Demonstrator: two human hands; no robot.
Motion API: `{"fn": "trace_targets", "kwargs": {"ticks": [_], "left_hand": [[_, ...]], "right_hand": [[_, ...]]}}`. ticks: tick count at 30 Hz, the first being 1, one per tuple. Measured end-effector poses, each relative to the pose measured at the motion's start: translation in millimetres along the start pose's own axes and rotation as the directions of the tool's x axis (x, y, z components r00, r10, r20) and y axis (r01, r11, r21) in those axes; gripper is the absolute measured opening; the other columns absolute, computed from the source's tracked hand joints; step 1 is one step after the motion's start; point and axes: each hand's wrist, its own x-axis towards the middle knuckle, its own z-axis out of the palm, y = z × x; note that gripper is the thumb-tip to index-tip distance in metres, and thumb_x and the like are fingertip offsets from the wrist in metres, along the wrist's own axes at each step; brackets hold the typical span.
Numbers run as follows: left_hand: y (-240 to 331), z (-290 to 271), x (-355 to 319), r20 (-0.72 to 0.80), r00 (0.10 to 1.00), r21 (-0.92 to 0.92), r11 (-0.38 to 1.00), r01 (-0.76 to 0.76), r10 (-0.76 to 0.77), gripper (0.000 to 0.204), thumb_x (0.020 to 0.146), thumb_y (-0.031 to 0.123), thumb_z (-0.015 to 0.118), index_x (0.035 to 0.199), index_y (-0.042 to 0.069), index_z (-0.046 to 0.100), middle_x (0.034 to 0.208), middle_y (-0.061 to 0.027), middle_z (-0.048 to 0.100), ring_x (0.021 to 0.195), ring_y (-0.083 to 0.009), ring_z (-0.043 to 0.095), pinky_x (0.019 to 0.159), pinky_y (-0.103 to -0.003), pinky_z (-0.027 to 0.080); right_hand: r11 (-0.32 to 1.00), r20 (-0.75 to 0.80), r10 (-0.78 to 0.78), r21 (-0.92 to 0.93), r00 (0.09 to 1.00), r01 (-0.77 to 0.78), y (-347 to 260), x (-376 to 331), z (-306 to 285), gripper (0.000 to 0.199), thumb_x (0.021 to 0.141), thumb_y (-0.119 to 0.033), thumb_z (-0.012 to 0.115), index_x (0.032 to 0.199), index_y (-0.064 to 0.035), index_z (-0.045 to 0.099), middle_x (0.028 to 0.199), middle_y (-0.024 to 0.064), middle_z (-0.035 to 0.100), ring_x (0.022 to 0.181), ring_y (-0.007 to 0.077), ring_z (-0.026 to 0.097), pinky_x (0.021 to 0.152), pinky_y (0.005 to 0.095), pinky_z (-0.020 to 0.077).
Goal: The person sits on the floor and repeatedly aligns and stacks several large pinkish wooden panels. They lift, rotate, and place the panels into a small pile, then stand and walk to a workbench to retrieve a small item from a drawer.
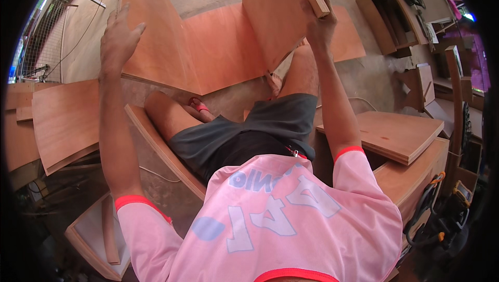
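Note:
Two tall plywood panels stand on edge in front of me, one on the left [156, 27] and one on the right [278, 17]. Between them lies a reddish plywood sheet [223, 48], which also shows beyond the right panel. My right hand [319, 22] is closed around the near upper edge of the right panel. At the outer edge of the left panel is my left hand [120, 40], its fingers stretched up along the edge and its thumb apart. Whether its palm presses on the panel I cannot tell. My feet rest close to the sheet's near edge.
Plywood boards [67, 121] are stacked at the left. A white-lined panel [96, 240] lies at the lower left. On the right, a board [395, 128] tops a wooden box, near a black and orange tool [436, 209]. An open cabinet [392, 17] stands farther back.

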Motion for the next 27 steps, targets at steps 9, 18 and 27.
{"fn": "trace_targets", "kwargs": {"ticks": [9, 18, 27], "left_hand": [[0.6, 1.5, 2.8, 0.003, 1.0, 0.006, 1.0, -0.004, 0.004, 0.073, 0.09, 0.038, 0.069, 0.155, 0.018, 0.042, 0.156, -0.0203, 0.042, 0.137, -0.0394, 0.05, 0.112, -0.047, 0.043], [-1.3, 2.2, 5.3, 0.002, 0.999, 0.036, 0.999, -0.04, 0.04, 0.074, 0.09, 0.039, 0.07, 0.155, 0.016, 0.042, 0.155, -0.0219, 0.043, 0.14, -0.039, 0.046, 0.114, -0.047, 0.04], [1.6, 3.2, 5.4, -0.019, 0.996, -0.034, 0.996, -0.085, 0.084, 0.073, 0.09, 0.037, 0.071, 0.153, 0.011, 0.044, 0.153, -0.0214, 0.045, 0.138, -0.039, 0.047, 0.113, -0.046, 0.041]], "right_hand": [[0.999, -0.001, 0.031, 0.018, 1.0, -0.031, 0.4, 6.2, -11.7, 0.047, 0.091, -0.013, 0.074, 0.136, -0.0034, 0.063, 0.119, 0.0066, 0.07, 0.104, 0.0112, 0.064, 0.09, 0.027, 0.0526], [0.999, 0.0, 0.044, -0.005, 0.999, -0.044, 0.1, 4.3, -11.1, 0.046, 0.091, -0.013, 0.074, 0.136, -0.0065, 0.064, 0.114, 0.0045, 0.072, 0.102, 0.0091, 0.064, 0.089, 0.0267, 0.0523], [0.998, -0.014, 0.051, -0.034, 0.999, -0.051, 3.0, 2.6, -10.8, 0.048, 0.09, -0.012, 0.074, 0.136, -0.0064, 0.064, 0.114, 0.0054, 0.073, 0.102, 0.0102, 0.065, 0.089, 0.0279, 0.0532]]}}
